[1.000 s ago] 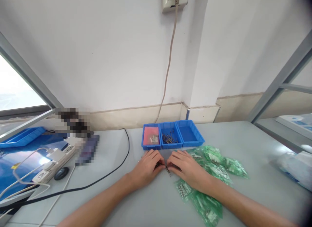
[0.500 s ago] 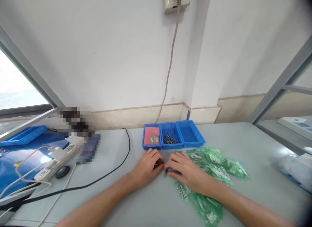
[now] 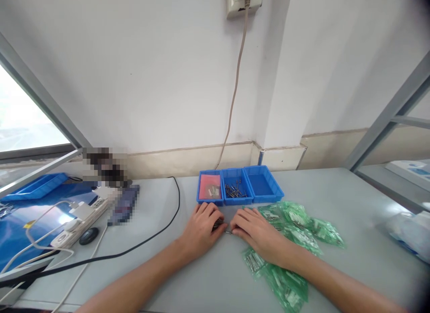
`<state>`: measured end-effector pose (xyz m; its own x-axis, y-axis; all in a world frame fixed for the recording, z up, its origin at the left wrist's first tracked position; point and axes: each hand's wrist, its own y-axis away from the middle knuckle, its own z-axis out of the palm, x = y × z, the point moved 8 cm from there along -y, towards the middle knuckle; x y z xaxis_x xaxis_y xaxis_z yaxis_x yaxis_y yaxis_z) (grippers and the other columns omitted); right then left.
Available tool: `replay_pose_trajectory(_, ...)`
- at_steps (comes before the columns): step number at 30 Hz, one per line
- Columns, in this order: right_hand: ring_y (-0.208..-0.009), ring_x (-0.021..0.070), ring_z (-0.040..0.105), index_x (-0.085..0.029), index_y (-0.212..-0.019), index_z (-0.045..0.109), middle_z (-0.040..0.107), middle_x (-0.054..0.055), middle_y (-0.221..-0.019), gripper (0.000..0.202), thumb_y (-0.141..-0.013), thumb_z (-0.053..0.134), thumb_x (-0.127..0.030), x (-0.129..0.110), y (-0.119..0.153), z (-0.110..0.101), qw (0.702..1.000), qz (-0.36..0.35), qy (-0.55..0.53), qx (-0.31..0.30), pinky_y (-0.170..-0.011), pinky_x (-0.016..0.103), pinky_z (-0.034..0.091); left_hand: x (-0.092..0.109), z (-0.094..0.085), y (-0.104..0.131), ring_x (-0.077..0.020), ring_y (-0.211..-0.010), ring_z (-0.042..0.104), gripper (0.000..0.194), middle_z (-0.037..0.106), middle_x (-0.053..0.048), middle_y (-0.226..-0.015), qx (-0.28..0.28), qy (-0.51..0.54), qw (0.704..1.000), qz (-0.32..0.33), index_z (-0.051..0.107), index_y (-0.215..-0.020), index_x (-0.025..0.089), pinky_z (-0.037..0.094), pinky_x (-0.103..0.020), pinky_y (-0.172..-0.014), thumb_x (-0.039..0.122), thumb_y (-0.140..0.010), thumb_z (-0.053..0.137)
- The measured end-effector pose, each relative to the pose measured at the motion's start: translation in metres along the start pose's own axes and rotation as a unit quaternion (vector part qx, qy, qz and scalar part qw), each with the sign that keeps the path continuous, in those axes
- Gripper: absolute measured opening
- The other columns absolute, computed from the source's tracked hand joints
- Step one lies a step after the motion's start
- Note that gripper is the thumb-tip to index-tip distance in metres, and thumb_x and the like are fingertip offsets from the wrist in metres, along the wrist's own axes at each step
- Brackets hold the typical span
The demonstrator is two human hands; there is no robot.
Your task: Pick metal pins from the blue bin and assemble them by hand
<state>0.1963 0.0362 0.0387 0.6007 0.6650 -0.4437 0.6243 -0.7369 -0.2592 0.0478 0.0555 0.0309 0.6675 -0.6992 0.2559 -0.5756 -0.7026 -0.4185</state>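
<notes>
Slender metal part (image 3: pixel 228 232), lower centre of the frame, between the two hands. Right hand (image 3: pixel 258 230): thumb and fingers drawn together on its end. Left hand (image 3: pixel 203 228): fingers curled around dark metal parts (image 3: pixel 217 224), largely hidden. Three blue trays (image 3: pixel 268 199) stand side by side just above; green plastic bags (image 3: pixel 291 210) lie lower right of centre.

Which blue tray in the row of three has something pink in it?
The left tray, just beyond the left hand: a pink sheet lies in it. The middle tray holds thin metal parts, and the right tray shows only blue inside.
</notes>
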Motion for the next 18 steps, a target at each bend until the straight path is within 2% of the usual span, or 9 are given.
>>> replay_pose_trajectory(6,-0.1,0.0253,0.066,-0.027,-0.11,0.062,0.073,0.004,-0.109,0.013,-0.111,0.049,-0.027,0.016,0.001,-0.021,0.988,0.087,-0.092,0.091,-0.089,0.038,0.049,-0.001,-0.003,0.0,-0.0252,-0.099,0.059,0.013,0.066,-0.006,-0.106,-0.011,0.01,1.0,-0.012,0.064,-0.106,0.021,0.043,-0.04,-0.087,0.034,-0.106,0.065)
replay_pose_trajectory(9,-0.093,0.024,0.068,-0.027,-0.109,0.064,0.074,0.003,-0.103,0.017,-0.111,0.048,-0.033,0.025,0.003,-0.027,0.975,0.117,-0.147,0.122,-0.086,0.036,0.052,0.001,-0.003,0.0,-0.0255,-0.1,0.058,0.02,0.066,-0.006,-0.106,-0.021,0.019,0.999,-0.014,0.064,-0.107,0.021,0.043,-0.04,-0.088,0.04,-0.105,0.066)
replay_pose_trajectory(12,-0.09,0.0232,0.069,-0.026,-0.11,0.064,0.074,0.004,-0.104,0.022,-0.111,0.046,-0.037,0.03,0.004,-0.03,0.962,0.132,-0.183,0.153,-0.084,0.035,0.053,0.003,-0.003,0.0,-0.0267,-0.101,0.057,0.036,0.064,-0.007,-0.11,-0.032,0.034,0.999,-0.017,0.064,-0.113,0.021,0.044,-0.041,-0.09,0.055,-0.102,0.068)
replay_pose_trajectory(15,-0.096,0.0242,0.069,-0.026,-0.114,0.065,0.075,0.006,-0.112,0.022,-0.11,0.047,-0.039,0.033,0.005,-0.032,0.953,0.137,-0.201,0.183,-0.088,0.036,0.054,0.007,-0.001,0.001,-0.0283,-0.102,0.055,0.061,0.062,-0.008,-0.115,-0.045,0.042,0.998,-0.017,0.063,-0.12,0.021,0.045,-0.043,-0.091,0.071,-0.089,0.076)
replay_pose_trajectory(18,-0.097,0.0253,0.069,-0.026,-0.115,0.066,0.075,0.008,-0.112,0.024,-0.109,0.048,-0.041,0.035,0.006,-0.032,0.95,0.14,-0.202,0.194,-0.089,0.038,0.056,0.01,0.0,0.001,-0.0291,-0.102,0.054,0.07,0.061,-0.008,-0.116,-0.054,0.039,0.998,-0.018,0.064,-0.122,0.021,0.045,-0.044,-0.091,0.075,-0.08,0.081)
